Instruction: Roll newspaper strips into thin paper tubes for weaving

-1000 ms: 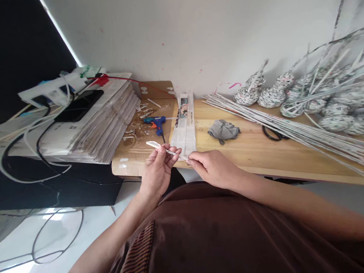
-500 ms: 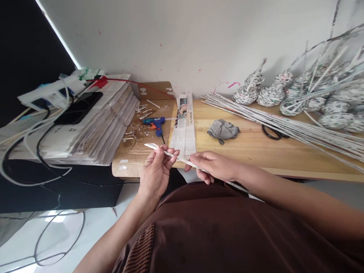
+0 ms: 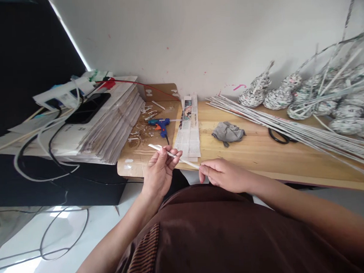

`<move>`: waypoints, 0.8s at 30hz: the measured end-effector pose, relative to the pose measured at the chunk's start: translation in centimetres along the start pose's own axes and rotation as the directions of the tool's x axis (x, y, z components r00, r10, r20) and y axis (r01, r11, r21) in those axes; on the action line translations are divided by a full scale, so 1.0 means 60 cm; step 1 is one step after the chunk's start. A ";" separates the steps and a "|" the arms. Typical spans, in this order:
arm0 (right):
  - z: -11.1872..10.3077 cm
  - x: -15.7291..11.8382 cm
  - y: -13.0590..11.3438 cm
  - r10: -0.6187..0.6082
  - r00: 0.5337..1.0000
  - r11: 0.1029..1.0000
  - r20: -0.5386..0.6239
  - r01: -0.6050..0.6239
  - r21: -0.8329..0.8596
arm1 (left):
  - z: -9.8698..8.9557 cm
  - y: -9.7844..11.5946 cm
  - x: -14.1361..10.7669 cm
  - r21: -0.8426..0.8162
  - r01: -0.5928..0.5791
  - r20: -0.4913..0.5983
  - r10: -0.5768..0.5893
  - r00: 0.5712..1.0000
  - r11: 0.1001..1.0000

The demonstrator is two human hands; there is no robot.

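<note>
A thin white paper stick (image 3: pixel 189 163) runs between my two hands in front of the table edge. My left hand (image 3: pixel 160 167), palm up, pinches it near its flattened upper end, with thumb on top. My right hand (image 3: pixel 223 174) has its fingers closed round the stick's lower right part. Just beyond, flat newspaper strips (image 3: pixel 189 138) lie on the wooden table (image 3: pixel 245 154). A blue glue gun (image 3: pixel 162 124) rests on cardboard (image 3: pixel 135 156) to their left, among paper scraps. Right of the strips is a crumpled grey cloth (image 3: pixel 228 133).
A tall stack of folded newspaper (image 3: pixel 110 131) stands at left, with a black phone (image 3: pixel 88 108) and cables on top. A bundle of paper sticks (image 3: pixel 289 128) crosses the right side, over black scissors handles (image 3: pixel 279 136). Several woven paper shapes (image 3: pixel 253 90) stand behind.
My right hand has moved slightly right and away from my left hand, so more of the stick shows between them. Its lower fingers have closed in. The view has shifted a little left.
</note>
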State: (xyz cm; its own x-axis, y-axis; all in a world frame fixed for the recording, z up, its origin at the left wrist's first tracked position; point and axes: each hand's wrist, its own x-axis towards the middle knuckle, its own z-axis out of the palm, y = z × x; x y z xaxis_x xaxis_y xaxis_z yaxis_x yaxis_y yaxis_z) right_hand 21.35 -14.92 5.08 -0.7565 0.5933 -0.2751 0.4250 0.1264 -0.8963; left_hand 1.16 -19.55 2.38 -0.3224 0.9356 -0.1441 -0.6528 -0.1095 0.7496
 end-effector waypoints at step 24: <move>-0.020 -0.064 0.056 -0.155 0.942 0.883 -0.299 -0.004 -0.470 | -0.024 0.023 0.028 -0.037 -0.102 -0.152 0.095 0.984 0.994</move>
State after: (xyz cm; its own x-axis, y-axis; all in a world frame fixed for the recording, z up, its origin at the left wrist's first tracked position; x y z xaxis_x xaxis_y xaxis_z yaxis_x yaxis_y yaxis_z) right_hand 26.25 -15.81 3.56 -0.6295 0.7768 -0.0160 0.6119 0.4830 -0.6263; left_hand -1.25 -18.58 2.25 -0.4836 0.8589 -0.1684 -0.6414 -0.2169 0.7359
